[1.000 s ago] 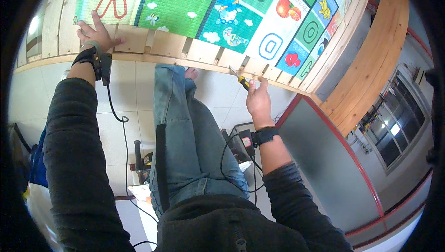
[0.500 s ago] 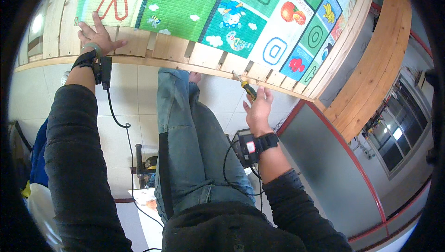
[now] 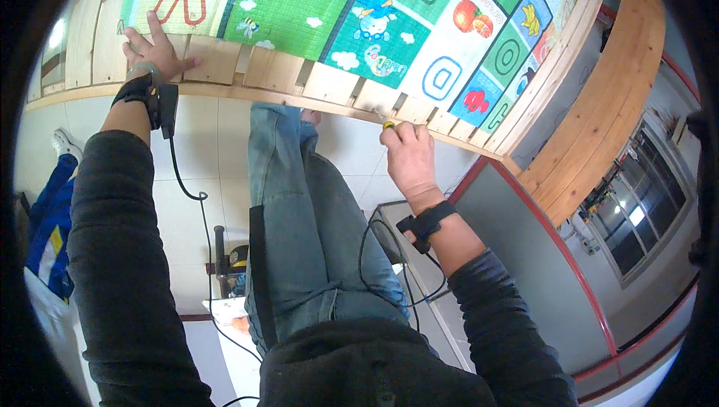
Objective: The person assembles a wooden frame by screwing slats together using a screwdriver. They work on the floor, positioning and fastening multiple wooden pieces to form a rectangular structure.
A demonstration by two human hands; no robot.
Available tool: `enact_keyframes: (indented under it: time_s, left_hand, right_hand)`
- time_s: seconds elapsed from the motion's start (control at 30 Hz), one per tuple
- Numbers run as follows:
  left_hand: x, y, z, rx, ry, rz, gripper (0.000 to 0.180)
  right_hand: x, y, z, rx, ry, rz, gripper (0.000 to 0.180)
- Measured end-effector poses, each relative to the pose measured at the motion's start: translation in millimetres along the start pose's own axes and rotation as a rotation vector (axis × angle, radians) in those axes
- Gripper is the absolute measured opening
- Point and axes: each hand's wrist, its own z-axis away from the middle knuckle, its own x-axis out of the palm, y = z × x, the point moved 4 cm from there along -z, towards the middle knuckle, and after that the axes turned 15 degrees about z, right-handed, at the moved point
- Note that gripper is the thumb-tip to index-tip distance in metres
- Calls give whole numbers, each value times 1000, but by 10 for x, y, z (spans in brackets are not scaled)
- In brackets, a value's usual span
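Observation:
My left hand (image 3: 156, 55) lies flat with its fingers spread, across the edge of a colourful play mat (image 3: 288, 21) and the pale wooden slats (image 3: 210, 61) under it. My right hand (image 3: 412, 158) is closed around a screwdriver (image 3: 388, 126); only the yellow end of its handle and a bit of shaft show past the fingers. The shaft points at the slat ends by the near rail (image 3: 262, 98) of the wooden frame. Whether its tip touches the wood I cannot tell.
A curved wooden bench (image 3: 599, 119) and a grey panel (image 3: 524, 246) with red edging stand at the right. Black cables (image 3: 204, 257) hang from my wrist devices. Another person's blue-clad leg (image 3: 52, 220) and white shoe (image 3: 66, 145) show at the far left.
My right hand has turned over and closed around the screwdriver's handle, moving up toward the rail. My left hand stays on the mat's edge. The other person's leg and shoe show more.

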Motion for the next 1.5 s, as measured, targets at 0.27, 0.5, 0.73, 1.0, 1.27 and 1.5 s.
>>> enact_keyframes:
  time_s: [0.27, 0.5, 0.73, 1.0, 1.27, 1.5]
  left_hand:
    - [60, -56, -44, 21, 2, 77, 129]
    - [56, -43, -42, -14, -3, 91, 132]
    - [-32, 22, 158, 35, 151, 195, 121]
    - [932, 1278, 2291, 776, -550, 934, 41]
    - [1430, 2295, 2913, -318, -1459, 1497, 33]
    - [1466, 2440, 2603, -349, -1725, 1554, 34]
  right_hand:
    - [684, -22, 423, 1799, -300, -1721, 33]
    - [472, 146, 223, 743, -640, -635, 26]
    - [109, 149, -43, 274, -459, 77, 27]
    - [276, 322, 303, 775, -303, -781, 30]
    - [3, 167, 242, 393, -44, -436, 14]
    - [-63, 109, 172, -48, 54, -264, 13]
